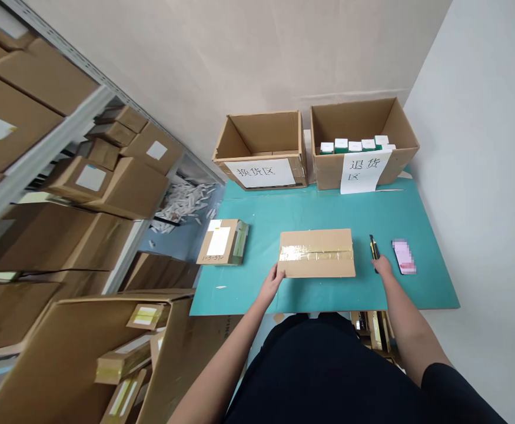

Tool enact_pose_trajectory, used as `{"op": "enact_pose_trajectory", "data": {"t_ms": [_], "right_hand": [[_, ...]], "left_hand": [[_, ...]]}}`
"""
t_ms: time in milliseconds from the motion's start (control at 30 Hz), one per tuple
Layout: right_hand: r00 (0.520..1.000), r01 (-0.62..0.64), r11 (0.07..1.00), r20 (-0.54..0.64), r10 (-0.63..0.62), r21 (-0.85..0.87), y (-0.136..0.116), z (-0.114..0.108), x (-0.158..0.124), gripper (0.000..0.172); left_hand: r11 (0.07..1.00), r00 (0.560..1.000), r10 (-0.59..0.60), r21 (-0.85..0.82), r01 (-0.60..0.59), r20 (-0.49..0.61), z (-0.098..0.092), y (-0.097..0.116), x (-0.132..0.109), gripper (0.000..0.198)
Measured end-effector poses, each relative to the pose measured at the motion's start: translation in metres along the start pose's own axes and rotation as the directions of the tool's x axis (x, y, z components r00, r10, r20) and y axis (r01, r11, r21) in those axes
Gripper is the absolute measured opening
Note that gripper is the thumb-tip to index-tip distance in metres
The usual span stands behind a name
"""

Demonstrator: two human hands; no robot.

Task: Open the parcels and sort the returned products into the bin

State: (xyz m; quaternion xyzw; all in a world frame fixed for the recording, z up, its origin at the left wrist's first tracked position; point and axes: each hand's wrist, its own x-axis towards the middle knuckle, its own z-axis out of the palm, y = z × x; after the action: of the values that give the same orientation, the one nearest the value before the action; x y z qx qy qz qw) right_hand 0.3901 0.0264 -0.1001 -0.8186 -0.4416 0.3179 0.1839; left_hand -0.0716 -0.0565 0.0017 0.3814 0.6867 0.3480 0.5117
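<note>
A taped cardboard box (316, 254) lies on the teal table, a strip of shiny clear tape running along its top. My left hand (275, 279) grips its near left corner, thumb on top. To the right of that box, my right hand (381, 266) is closed round the lower part of a black and yellow utility knife (374, 247). The knife points away from me, close to the tabletop; whether its blade is out I cannot tell. Just right of this hand lies a phone (404, 257) with a pink, blurred screen.
Two open cartons with paper signs stand at the back: the left carton (263, 134) and the right carton (328, 171), holding several small white-green boxes. A labelled parcel (222, 242) lies at the table's left. Shelves of boxes and a large open carton (85, 330) with parcels flank my left.
</note>
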Motion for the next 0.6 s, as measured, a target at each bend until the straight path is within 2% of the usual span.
{"op": "enact_pose_trajectory", "data": {"t_ms": [133, 267, 433, 600], "right_hand": [[0.989, -0.124, 0.975, 0.106, 0.106, 0.187, -0.019, -0.003, -0.011, 0.025], [0.985, -0.140, 0.904, 0.153, 0.085, 0.404, -0.041, -0.002, -0.047, 0.027], [0.993, -0.069, 0.835, 0.122, 0.002, 0.545, -0.068, -0.019, -0.102, 0.042], [0.980, 0.062, 0.839, 0.126, -0.153, 0.540, -0.106, -0.047, -0.145, 0.068]], "left_hand": [[1.000, 0.999, 0.012, -0.004, -0.012, 0.030, -0.002, -0.004, 0.004, 0.064], [0.999, 0.998, 0.019, 0.033, -0.021, 0.064, -0.003, -0.007, 0.006, 0.062], [0.998, 0.994, 0.067, -0.019, -0.066, 0.092, 0.001, -0.005, 0.009, 0.062], [0.991, 0.995, 0.054, -0.128, -0.043, 0.084, 0.010, 0.000, 0.008, 0.057]]}}
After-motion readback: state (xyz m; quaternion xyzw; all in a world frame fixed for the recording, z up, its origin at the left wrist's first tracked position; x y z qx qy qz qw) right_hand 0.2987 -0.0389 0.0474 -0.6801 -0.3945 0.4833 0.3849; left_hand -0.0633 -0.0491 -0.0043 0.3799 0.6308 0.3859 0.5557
